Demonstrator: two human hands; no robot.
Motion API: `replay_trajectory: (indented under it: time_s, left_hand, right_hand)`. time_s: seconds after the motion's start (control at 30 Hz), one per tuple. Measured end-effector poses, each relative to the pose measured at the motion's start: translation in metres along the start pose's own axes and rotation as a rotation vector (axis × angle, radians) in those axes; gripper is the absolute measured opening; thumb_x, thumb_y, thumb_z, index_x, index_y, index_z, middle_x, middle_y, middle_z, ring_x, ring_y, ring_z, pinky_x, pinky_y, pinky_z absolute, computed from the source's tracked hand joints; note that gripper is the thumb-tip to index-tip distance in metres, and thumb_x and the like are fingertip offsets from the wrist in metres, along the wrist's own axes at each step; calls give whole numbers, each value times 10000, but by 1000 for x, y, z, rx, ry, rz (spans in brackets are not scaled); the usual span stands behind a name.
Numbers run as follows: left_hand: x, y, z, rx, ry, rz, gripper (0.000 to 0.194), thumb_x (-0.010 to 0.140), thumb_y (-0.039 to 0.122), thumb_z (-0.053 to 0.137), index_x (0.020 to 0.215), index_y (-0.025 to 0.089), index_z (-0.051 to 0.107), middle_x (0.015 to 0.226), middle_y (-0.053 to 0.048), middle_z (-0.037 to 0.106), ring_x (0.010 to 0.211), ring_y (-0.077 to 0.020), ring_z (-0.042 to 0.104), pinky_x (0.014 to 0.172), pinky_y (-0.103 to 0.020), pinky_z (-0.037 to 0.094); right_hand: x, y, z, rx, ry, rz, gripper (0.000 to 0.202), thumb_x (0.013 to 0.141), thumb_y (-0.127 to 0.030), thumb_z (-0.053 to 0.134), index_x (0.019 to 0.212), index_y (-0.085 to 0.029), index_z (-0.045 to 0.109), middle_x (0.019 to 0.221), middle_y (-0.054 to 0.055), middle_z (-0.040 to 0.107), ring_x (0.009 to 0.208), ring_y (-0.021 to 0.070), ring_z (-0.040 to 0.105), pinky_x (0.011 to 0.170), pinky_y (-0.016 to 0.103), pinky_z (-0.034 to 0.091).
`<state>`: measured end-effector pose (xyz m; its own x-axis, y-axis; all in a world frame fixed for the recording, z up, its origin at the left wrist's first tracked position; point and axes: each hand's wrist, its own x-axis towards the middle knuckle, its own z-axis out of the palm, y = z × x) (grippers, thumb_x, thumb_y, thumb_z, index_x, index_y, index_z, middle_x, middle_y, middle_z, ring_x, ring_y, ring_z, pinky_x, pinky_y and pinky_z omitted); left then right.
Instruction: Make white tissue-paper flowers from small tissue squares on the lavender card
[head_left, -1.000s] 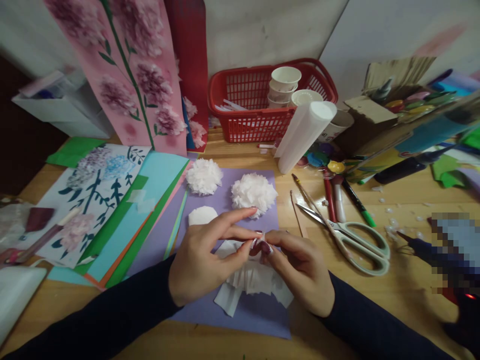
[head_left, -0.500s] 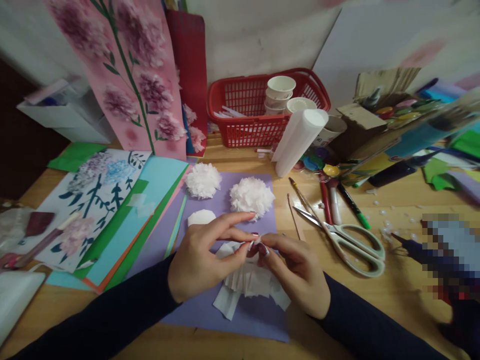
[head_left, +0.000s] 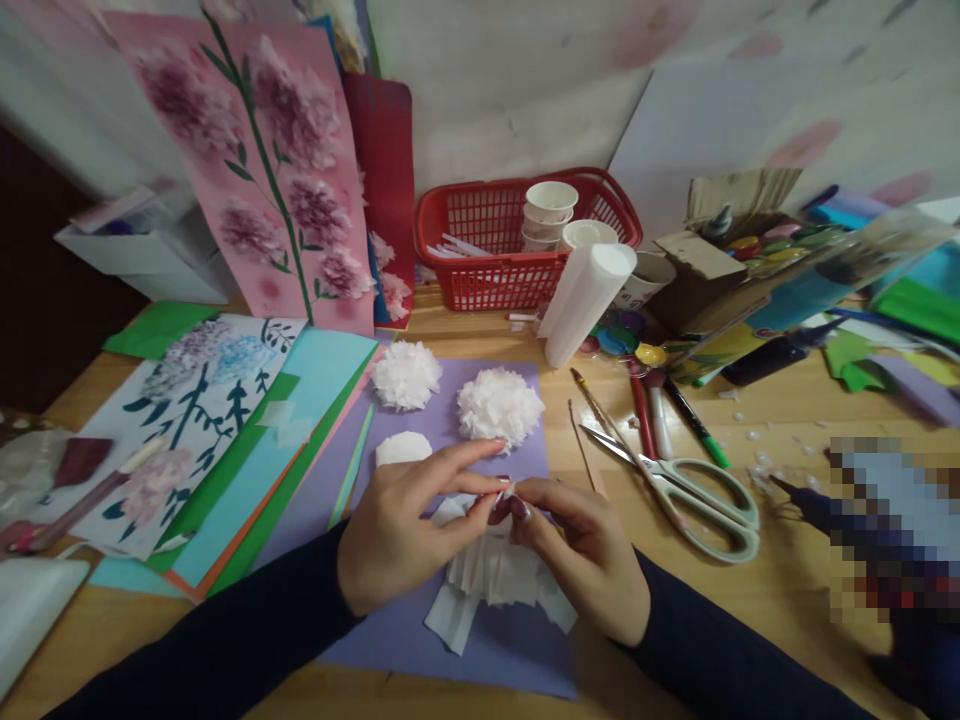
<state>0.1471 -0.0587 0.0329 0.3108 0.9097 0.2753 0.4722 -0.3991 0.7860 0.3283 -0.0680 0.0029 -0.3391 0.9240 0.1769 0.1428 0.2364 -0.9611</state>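
My left hand (head_left: 409, 525) and my right hand (head_left: 581, 550) meet at the fingertips over a purple sheet (head_left: 420, 650). Between them they pinch a small piece of white tissue paper (head_left: 512, 490), mostly covered by the fingers. Below lie pleated strips of white tissue (head_left: 491, 575), partly hidden by my hands. Just beyond stand two fluffy white paper flowers, the left flower (head_left: 406, 376) and the right flower (head_left: 500, 405). A white paper disc (head_left: 403, 448) lies near my left hand's knuckles.
Scissors (head_left: 709, 505), a paintbrush (head_left: 600, 400) and markers lie to the right, with a glue gun (head_left: 817, 505) beyond. A white paper roll (head_left: 589, 305) stands before a red basket (head_left: 469, 280) of cups. Coloured sheets (head_left: 330, 360) and a flower picture (head_left: 161, 425) lie left.
The view has tilted up slightly, so the scene sits lower in the picture. Both hands keep the same pinch, with only slight finger movement.
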Motion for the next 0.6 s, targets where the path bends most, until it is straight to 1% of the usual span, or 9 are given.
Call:
replay_trajectory:
  time_s: [0.17,0.27,0.37,0.43,0.53,0.6]
  left_hand:
    - [-2,0,2,-118,-12,-55,399,786,66,599,1164,183,547,882,14,762,722,-104,725,772,-179,581]
    - [-2,1,1,-156,-4,-51,418,761,48,612,1155,173,546,851,25,761,712,-92,723,755,-153,577]
    - [-1,1,0,-79,22,23,435,753,54,643,1159,177,547,851,32,763,759,-90,722,807,-149,558]
    - [-1,-2,0,3,47,103,444,762,63,655,1173,185,542,854,36,764,784,-91,720,832,-156,548]
    - [-1,-6,0,111,83,228,455,775,89,665,1198,186,526,880,24,765,820,-110,717,844,-192,551]
    - [-1,-7,1,152,101,276,464,784,99,661,1215,185,512,891,13,764,825,-123,716,839,-214,559]
  right_hand:
    - [-1,0,0,6,-10,22,194,905,-207,517,877,-150,701,706,40,667,630,128,610,622,220,486]
    - [-1,0,0,16,-4,19,202,908,-205,514,870,-149,704,666,26,644,613,119,602,610,204,479]
    - [0,1,1,11,5,17,201,908,-209,519,880,-155,710,641,15,630,601,114,601,600,193,474]
    - [0,2,1,6,10,15,199,905,-214,525,885,-159,715,654,20,646,595,113,604,599,193,476]
    - [-1,3,2,12,9,15,207,905,-226,525,886,-161,720,648,22,654,577,114,604,592,197,482]
    - [-1,4,2,19,12,19,211,905,-230,523,887,-158,721,628,19,644,567,116,602,583,199,485]
